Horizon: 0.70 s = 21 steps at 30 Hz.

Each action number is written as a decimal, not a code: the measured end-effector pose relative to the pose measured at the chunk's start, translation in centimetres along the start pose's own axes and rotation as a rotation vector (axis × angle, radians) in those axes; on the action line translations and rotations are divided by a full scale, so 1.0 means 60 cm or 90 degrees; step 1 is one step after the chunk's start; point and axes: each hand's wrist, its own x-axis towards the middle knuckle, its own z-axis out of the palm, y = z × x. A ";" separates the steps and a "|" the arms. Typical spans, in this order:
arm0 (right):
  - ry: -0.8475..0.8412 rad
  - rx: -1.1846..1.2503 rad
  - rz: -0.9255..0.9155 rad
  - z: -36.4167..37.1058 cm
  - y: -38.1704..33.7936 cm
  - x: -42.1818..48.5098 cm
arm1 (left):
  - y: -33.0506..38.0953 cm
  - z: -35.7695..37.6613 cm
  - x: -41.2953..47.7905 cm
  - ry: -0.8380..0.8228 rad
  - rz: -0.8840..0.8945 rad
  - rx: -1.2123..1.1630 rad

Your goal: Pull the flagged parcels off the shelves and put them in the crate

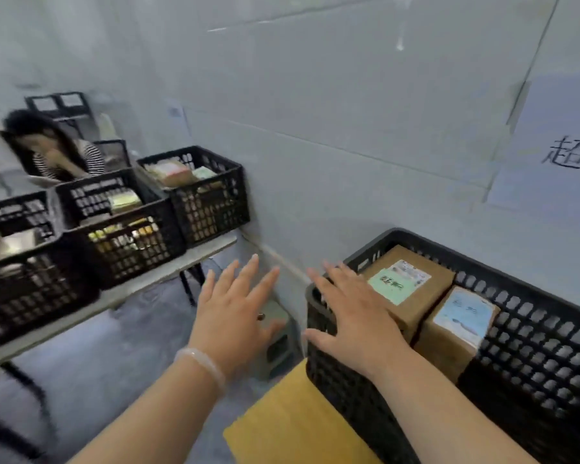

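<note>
L hand (235,316): fingers spread, holds nothing, over open floor gap btwn table (114,296) edge and crate (533,346). R hand (352,319): fingers spread, empty, above crate's near-L corner rim; contact w/ rim not discernible. Crate: black lattice walls, beside wall (349,128), on yellow surface (288,423). Inside: 2 brown cardboard parcels, touching, green-label parcel (412,289) and blue-label parcel (449,333).

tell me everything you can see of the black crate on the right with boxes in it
The black crate looks plastic, with lattice walls and a solid rim. It stands upright and open-topped near the wall, holding a green-labelled box and a blue-labelled box, both brown cardboard, side by side. The right hand spreads open over its near-left corner; contact is unclear.
</note>
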 end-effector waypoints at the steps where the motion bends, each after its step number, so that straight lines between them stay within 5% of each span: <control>1: -0.014 0.007 -0.043 0.014 -0.033 0.016 | -0.033 -0.014 -0.024 0.006 -0.028 0.010; 8: -0.028 0.012 -0.322 0.056 -0.297 0.110 | -0.240 -0.123 -0.173 0.072 -0.258 0.097; 21: 0.077 0.139 -0.599 0.064 -0.827 0.189 | -0.564 -0.382 -0.451 0.265 -0.525 0.301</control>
